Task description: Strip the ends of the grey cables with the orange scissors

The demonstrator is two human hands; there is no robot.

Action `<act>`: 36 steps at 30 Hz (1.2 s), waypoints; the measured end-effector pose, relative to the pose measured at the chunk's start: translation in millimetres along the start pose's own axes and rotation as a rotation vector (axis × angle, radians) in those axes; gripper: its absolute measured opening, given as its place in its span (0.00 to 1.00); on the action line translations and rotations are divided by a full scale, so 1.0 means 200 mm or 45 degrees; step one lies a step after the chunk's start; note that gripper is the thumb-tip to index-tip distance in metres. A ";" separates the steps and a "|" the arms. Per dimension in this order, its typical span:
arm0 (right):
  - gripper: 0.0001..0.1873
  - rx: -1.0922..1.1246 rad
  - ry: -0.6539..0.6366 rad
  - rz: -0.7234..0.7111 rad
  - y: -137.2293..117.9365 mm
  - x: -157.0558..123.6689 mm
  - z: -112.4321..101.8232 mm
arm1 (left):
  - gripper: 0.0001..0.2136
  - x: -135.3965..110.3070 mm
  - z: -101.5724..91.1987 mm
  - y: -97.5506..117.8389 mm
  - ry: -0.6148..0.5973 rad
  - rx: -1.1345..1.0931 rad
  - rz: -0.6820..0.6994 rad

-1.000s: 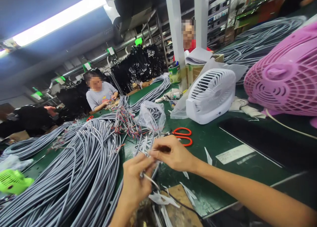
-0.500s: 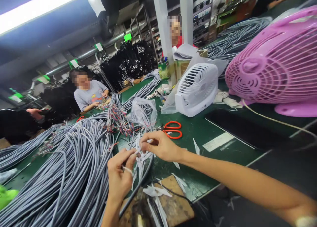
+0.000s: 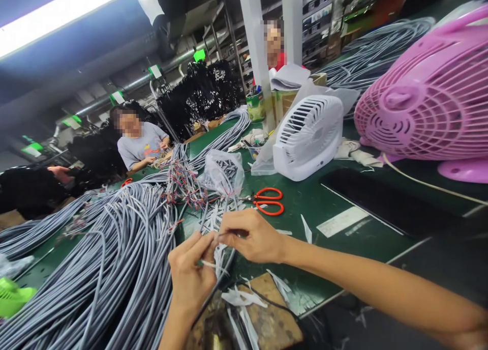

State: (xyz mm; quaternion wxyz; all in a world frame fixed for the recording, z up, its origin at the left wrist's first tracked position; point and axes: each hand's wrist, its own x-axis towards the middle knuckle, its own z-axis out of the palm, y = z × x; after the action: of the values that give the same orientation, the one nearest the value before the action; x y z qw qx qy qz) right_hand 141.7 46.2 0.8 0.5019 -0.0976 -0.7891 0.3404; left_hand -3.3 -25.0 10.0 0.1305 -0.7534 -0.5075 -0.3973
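Green bench [image 3: 335, 197] stretched away from the hands under a workshop strip light, with shelving and black bundles behind. The left hand [image 3: 190, 281] was closed around a dark grey cable [image 3: 213, 291] that ran down toward the wrist, with a thin white strip [image 3: 209, 263] lying across its fingers. The right hand [image 3: 253, 235], touching the left at the fingertips, pinched the upper end of that cable; whether it also gripped the strip could not be told. Judging by the torn white scraps [image 3: 244, 296] on a brown board [image 3: 267, 319] just below the hands, and by the white-tagged cable ends [image 3: 215, 220] just beyond them, some pieces looked already handled. The heap of grey cables [image 3: 114, 248] left of the left hand, far too many to count, suggested that most of the work remained. Beyond the right hand lay one pair of orange scissors [image 3: 269, 202], and beyond the fingertips one clear plastic bag [image 3: 223, 172] of small parts. Two fans stood farther out to the right, one white fan [image 3: 308, 136] and one pink fan [image 3: 427, 95]. One green tin [image 3: 255, 107] stood far beyond them. Two people sat across the bench, one in a grey shirt [image 3: 143, 144] and one in red [image 3: 280, 60], and another person's hand [image 3: 61, 173] showed at the far left. One bright green object [image 3: 15, 296] lay well left of the left hand.
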 end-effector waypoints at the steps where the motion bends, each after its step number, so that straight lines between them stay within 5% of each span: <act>1: 0.23 0.028 0.010 0.081 0.01 0.01 0.00 | 0.09 0.00 0.00 0.00 -0.002 0.024 0.044; 8: 0.29 0.369 -0.075 0.503 0.01 0.03 0.04 | 0.08 -0.02 0.00 0.00 0.109 -0.031 0.118; 14: 0.28 0.376 -0.092 0.374 -0.02 0.00 0.04 | 0.09 -0.01 0.02 0.01 0.140 0.023 -0.100; 18: 0.28 0.164 -0.055 0.308 -0.01 0.01 0.03 | 0.10 -0.02 0.02 0.02 0.081 0.157 0.020; 22: 0.29 0.226 -0.064 0.465 0.01 0.03 0.02 | 0.10 -0.03 0.02 0.01 0.039 0.118 0.109; 27: 0.30 0.382 -0.068 0.557 0.00 0.03 0.04 | 0.08 -0.03 0.03 0.01 0.170 0.032 0.060; 32: 0.30 0.388 -0.279 0.461 -0.04 -0.03 0.08 | 0.07 -0.02 0.03 0.00 0.288 0.028 -0.130; 36: 0.27 0.142 -0.024 0.450 -0.05 -0.04 0.08 | 0.06 -0.02 0.02 0.01 0.301 0.022 -0.154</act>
State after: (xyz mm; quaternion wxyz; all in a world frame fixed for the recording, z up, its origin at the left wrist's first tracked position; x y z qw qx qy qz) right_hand 133.6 29.1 -2.7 0.4314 -0.2034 -0.7443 0.4674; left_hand -1.0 -25.6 4.9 0.1717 -0.6682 -0.5363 -0.4862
